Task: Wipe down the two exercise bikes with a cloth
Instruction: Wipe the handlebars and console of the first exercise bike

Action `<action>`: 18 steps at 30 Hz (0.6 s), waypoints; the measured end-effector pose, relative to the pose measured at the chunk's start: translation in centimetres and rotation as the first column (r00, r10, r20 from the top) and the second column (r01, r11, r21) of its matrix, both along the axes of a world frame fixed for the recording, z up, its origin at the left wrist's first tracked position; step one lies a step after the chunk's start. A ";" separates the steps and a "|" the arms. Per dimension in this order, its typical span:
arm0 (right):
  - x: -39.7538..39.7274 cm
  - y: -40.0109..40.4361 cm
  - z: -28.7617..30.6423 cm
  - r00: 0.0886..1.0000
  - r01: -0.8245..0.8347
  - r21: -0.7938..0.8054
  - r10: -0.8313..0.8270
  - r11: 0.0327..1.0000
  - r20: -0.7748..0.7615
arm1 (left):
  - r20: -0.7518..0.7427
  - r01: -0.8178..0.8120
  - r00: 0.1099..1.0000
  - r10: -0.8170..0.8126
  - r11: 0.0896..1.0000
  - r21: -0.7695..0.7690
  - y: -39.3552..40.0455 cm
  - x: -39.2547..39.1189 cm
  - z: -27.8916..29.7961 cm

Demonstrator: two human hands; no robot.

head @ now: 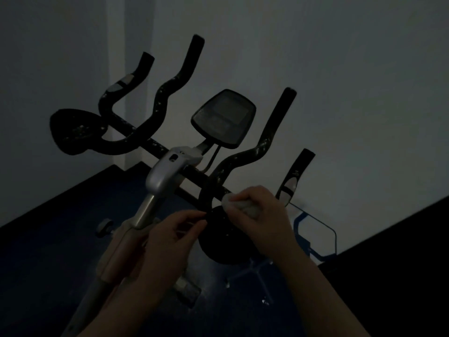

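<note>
Head view: one cloth [243, 205] in right hand [261, 218], one bike [165, 173].

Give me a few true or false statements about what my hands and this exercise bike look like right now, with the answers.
1. The right hand holds a pale cloth. True.
2. The left hand holds the cloth. False: the right hand's grip holds it.
3. The console screen is lit. False: it is dark.
4. The left hand's fingertips touch the round black pad. True.
5. The handlebars are white. False: they are black, with pale specks.
</note>
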State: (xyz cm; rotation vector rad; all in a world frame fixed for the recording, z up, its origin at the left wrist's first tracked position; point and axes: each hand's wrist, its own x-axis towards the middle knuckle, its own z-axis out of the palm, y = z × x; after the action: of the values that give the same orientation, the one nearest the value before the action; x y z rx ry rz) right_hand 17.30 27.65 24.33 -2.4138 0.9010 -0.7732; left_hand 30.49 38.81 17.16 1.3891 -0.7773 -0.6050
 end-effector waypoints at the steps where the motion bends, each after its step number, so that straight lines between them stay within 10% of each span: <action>1: 0.4 0.2 -0.5 1.000 -0.009 -0.057 0.008 0.998 -0.016 | -0.009 -0.004 1.000 0.004 1.000 -0.010 0.0 0.0 -0.1; 8: -1.3 0.5 0.0 0.931 -0.158 -0.288 0.046 0.944 -0.361 | -0.003 -0.017 1.000 0.016 1.000 -0.026 -0.2 0.0 -0.4; 11: -2.0 0.0 2.5 0.865 -0.183 -0.150 0.086 0.972 -0.494 | -0.017 0.018 1.000 -0.019 1.000 -0.017 -0.1 0.2 -0.2; 15: -1.4 0.1 1.8 0.996 0.012 0.143 0.001 0.990 -0.086 | -0.014 0.051 0.999 -0.052 0.999 -0.007 -0.2 0.7 -0.3; 18: -0.8 2.0 -1.9 0.988 0.148 -0.040 -0.146 0.988 0.057 | -0.015 0.049 0.999 -0.049 0.999 -0.004 -0.4 0.7 -0.4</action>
State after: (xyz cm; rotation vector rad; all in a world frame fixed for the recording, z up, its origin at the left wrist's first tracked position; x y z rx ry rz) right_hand 16.46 29.65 22.48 -2.3722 1.0600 -0.9164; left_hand 31.16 38.45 16.79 1.3640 -0.8018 -0.6517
